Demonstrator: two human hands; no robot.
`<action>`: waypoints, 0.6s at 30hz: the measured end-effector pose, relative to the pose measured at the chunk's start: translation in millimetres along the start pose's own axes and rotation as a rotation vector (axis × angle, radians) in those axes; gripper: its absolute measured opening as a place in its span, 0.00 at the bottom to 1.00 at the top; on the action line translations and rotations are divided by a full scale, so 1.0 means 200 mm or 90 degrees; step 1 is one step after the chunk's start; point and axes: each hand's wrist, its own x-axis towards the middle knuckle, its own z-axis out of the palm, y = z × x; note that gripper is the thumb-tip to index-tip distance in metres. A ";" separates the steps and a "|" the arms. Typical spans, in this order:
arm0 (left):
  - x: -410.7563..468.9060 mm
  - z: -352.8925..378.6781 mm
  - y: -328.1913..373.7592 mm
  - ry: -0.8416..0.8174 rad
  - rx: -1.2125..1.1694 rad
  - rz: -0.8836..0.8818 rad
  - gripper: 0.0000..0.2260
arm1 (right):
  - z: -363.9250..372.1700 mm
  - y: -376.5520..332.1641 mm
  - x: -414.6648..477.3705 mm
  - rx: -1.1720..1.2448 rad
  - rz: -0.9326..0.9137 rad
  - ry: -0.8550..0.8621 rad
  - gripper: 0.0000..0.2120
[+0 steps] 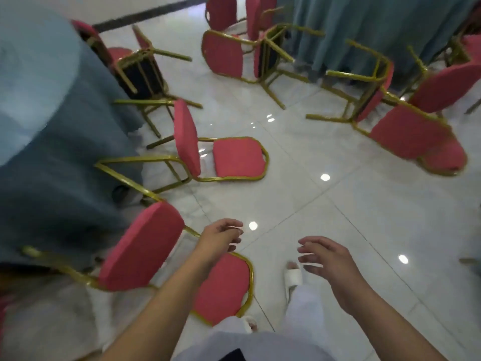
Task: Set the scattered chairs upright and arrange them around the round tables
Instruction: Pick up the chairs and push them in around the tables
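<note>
White glossy tiles (338, 217) cover the floor, and red chairs with gold frames lie tipped over all around. The nearest chair (141, 247) lies on its back at the lower left. Its backrest is flat on the tiles, closest to the person, its seat stands up, and its legs point left toward the round table (39, 113). So its long axis runs from the person up and to the left. The left hand (221, 238) hovers just above the backrest frame and is clearly the nearer one. The right hand (328, 259) is well apart from the chair, over bare floor. Both hands hold nothing, with fingers loosely spread and a little curled. A second chair (221, 157) lies the same way further ahead. The left forearm (161, 308) covers part of the frame. The legs near the blue cloth (65, 178) are blurred, so I cannot tell if they touch it.
</note>
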 end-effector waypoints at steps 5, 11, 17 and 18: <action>-0.13 0.00 -0.19 0.295 -0.171 -0.087 0.07 | 0.11 -0.18 0.42 -0.131 0.022 -0.225 0.05; -0.38 0.28 -0.49 0.460 -0.362 -0.237 0.06 | 0.19 -0.24 0.73 -0.325 0.014 -0.393 0.06; -0.51 0.55 -0.84 0.481 -0.476 -0.309 0.06 | 0.22 -0.05 0.74 -0.412 0.044 -0.423 0.06; -0.52 0.57 -0.91 0.479 -0.485 -0.318 0.06 | 0.23 0.00 0.71 -0.421 0.054 -0.423 0.06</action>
